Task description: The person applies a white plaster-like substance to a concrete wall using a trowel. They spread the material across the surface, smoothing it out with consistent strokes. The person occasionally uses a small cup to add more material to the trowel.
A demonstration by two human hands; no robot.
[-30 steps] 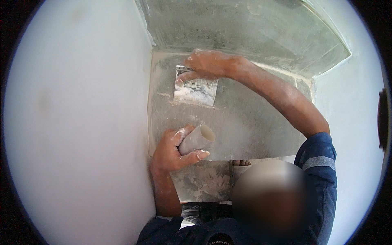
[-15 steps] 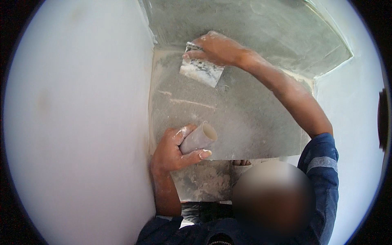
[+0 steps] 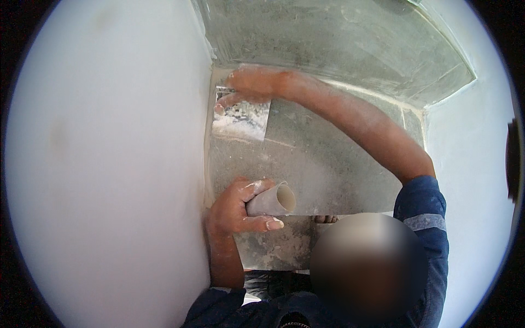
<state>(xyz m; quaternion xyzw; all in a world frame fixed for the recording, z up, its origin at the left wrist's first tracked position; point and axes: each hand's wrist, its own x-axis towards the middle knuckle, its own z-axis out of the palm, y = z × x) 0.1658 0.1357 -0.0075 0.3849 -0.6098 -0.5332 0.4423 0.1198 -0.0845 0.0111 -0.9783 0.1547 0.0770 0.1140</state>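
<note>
My right hand (image 3: pixel 251 82) reaches to the far left corner of the grey step (image 3: pixel 328 158). It is closed on a flat rectangular plate (image 3: pixel 240 123), shiny and smeared with white and dark patches. The plate lies against the step beside the left wall, and its upper edge is hidden under my fingers. Nearer to me, my left hand (image 3: pixel 228 210) is wrapped round a pale hollow tube (image 3: pixel 268 201), its open end facing up and right. White powder sticks to the fingers and thumb of this hand. A thin light line runs across the step just beyond the plate.
A smooth white wall (image 3: pixel 109 164) rises close on my left, touching my left forearm. Behind the step stands a grey upright panel (image 3: pixel 339 44), with another white wall (image 3: pixel 459 142) on the right. Below lies a dusty, stained surface (image 3: pixel 279 240), with toes (image 3: pixel 325 218) showing at the step's edge.
My right hand has slid the plate left and toward me, close against the left wall, and turned it straighter. My left hand has come slightly nearer with the tube.
</note>
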